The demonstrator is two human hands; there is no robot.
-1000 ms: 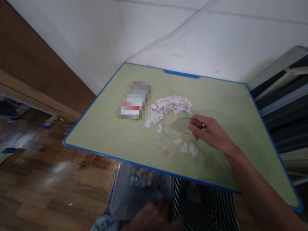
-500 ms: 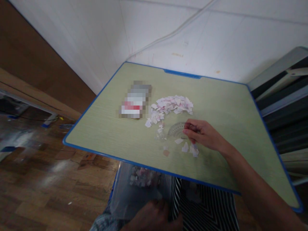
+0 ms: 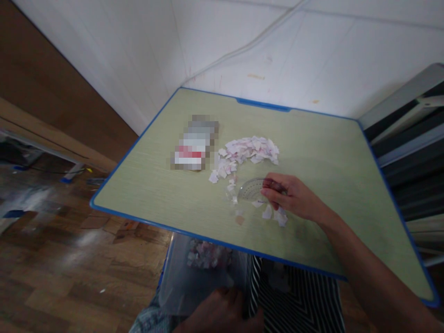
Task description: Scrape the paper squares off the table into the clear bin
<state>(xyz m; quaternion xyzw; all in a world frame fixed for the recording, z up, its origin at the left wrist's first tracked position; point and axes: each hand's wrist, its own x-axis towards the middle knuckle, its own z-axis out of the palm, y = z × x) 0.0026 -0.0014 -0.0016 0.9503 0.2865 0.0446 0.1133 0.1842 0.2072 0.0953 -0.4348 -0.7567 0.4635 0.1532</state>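
A clear half-round protractor (image 3: 249,189) is pinched between the thumb and fingers of my right hand (image 3: 294,194), low over the green tabletop (image 3: 145,175). Just beyond it lies a curved pile of torn white and pinkish paper scraps (image 3: 251,149). A few loose scraps (image 3: 267,212) are under and in front of the protractor, and small clear bits lie left of it. Below the table's front edge, my left hand (image 3: 218,312) is closed at the near side of a clear plastic bin (image 3: 176,291), apparently gripping its rim; the fingertips are hidden.
A blurred-out phone-shaped object (image 3: 194,143) lies left of the pile. Mixed scraps (image 3: 208,255) fill part of the bin. The table has a raised blue rim (image 3: 138,223). Behind stands a white wall with a cable (image 3: 243,48); a folded metal frame (image 3: 398,104) leans at right.
My right hand has moved the protractor slightly left, close to the small clear bits. My left hand and the bin look unmoved.
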